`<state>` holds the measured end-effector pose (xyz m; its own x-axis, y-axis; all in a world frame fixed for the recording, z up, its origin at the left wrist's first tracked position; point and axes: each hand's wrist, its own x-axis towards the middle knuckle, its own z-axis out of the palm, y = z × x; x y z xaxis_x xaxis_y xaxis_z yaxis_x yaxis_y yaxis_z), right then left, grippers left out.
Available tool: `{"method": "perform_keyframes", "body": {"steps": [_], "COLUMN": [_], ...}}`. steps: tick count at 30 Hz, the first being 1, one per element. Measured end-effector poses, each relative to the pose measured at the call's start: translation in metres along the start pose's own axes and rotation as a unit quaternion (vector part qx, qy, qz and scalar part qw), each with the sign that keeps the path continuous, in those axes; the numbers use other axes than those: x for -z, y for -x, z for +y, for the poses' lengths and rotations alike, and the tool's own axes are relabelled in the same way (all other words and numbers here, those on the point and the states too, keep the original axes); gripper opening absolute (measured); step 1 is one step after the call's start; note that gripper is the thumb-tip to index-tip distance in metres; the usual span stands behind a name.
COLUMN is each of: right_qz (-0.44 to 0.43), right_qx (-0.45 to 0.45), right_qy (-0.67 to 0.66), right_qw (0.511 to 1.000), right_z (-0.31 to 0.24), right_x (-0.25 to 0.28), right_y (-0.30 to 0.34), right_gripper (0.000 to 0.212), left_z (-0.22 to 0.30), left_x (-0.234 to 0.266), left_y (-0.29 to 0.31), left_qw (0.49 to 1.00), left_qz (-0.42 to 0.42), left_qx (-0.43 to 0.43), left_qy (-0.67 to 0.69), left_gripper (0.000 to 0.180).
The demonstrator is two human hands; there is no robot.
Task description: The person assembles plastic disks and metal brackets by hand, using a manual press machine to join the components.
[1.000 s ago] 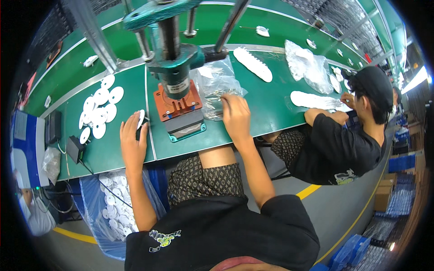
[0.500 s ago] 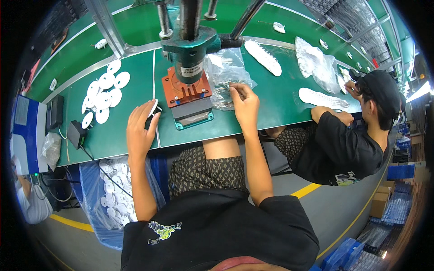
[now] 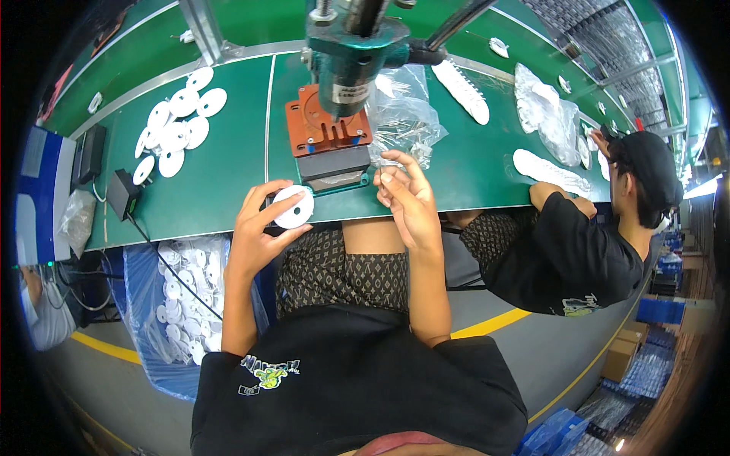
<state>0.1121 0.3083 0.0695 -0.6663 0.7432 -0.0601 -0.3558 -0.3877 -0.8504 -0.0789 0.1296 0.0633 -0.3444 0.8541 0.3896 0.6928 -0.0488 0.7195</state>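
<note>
White disc (image 3: pixel 302 204) with a dark central hole: the left hand (image 3: pixel 261 225) grips it between thumb and fingers at the green table's (image 3: pixel 205 175) near edge, beside the press (image 3: pixel 353 76). Edge-on a moment ago, it now faces the wearer. The right hand (image 3: pixel 408 199) has left the clear bag of thin metal pins (image 3: pixel 403 133); whether its bunched fingertips hold one cannot be told. The hands now stand closer together, suggesting attention on the disc.

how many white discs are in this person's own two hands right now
1 visible: a white disc in the left hand, held by its edge. None shows in the right hand. Another directly behind the held one could be hidden.
</note>
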Motion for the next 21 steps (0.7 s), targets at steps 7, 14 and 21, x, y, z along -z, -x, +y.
{"method": "perform_keyframes", "body": {"steps": [7,14,21], "right_qz": [-0.016,-0.024,-0.094], "right_qx": [0.052,0.188,0.368], "right_qy": [0.184,0.344,0.482], "right_qw": [0.982,0.920,0.790], "right_z": [0.019,0.062,0.049], "right_x": [-0.033,-0.042,-0.045], "right_y": [0.016,0.022,0.014], "right_gripper": [0.024,0.013,0.018], "left_z": [0.001,0.000,0.002], "left_x": [-0.005,-0.005,-0.005], "left_y": [-0.003,-0.001,-0.002], "left_qw": [0.998,0.997,0.996], "left_qz": [0.008,0.003,0.005], "left_qx": [0.001,-0.015,-0.015], "left_qy": [-0.062,-0.080,-0.083], "left_gripper": [0.048,0.050,0.049]}}
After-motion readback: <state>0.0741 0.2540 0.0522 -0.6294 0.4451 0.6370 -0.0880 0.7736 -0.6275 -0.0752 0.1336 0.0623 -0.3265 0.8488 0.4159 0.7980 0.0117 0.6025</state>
